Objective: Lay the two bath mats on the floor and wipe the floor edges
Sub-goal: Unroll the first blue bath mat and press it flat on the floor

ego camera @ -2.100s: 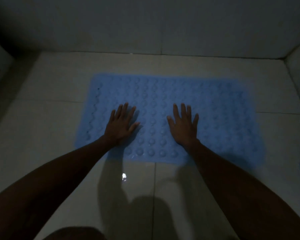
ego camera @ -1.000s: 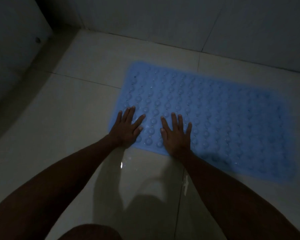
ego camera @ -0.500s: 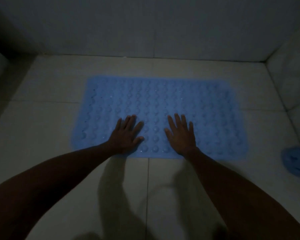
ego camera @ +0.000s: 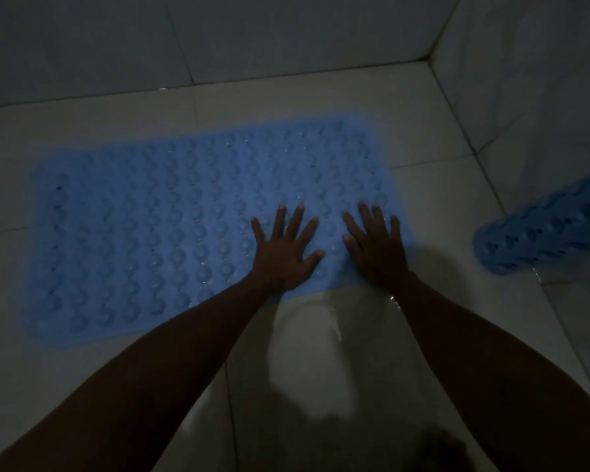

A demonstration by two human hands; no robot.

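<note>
A blue bath mat [ego camera: 171, 226] with rows of round bumps lies flat on the pale tiled floor. My left hand [ego camera: 283, 250] presses flat on its near right part, fingers spread. At the mat's right end my right hand [ego camera: 375, 247] also lies flat with fingers apart. Neither hand holds anything. A second blue mat [ego camera: 542, 233], rolled or bunched and dotted with holes, lies at the right edge, against the right wall.
Tiled walls enclose the floor: the back wall [ego camera: 218, 39] runs behind the mat and the right wall [ego camera: 532, 80] meets it in a corner. The floor [ego camera: 304, 352] near me looks wet and shiny. The room is dim.
Both hands have slid from the mat's middle to its right end, still pressed flat. The view has swung right, so more of the second mat shows.
</note>
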